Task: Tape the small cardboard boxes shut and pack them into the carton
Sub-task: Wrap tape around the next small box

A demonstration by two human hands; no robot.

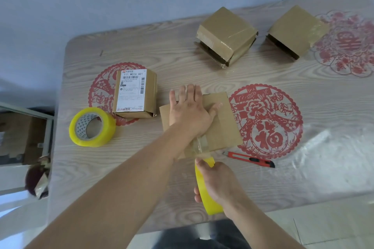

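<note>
Nearest the lens, the right hand [219,185] grips a yellow tape roll [206,198] on edge, fingers curled round its rim, and a clear strip of tape [199,144] runs from it up onto the near edge of the small box being sealed [220,125]. That box is plain brown cardboard and sits at the middle of the wood-grain table [162,56]. The left hand [191,110] lies flat on its top, fingers straight and spread, pressing down.

Left of it stands a labelled box [134,93], its white shipping label reading "111 W010 A01" above barcodes and print too small to read. A second tape roll [92,126] lies just beside that box, to its near left. Two more brown boxes, the left far box [225,35] and the right far box [296,31], sit at the far side, both wrapped in clear tape. A red utility knife [250,159] lies just right of the strip, on a red paper-cut decoration [267,121] bearing the character "福".
</note>
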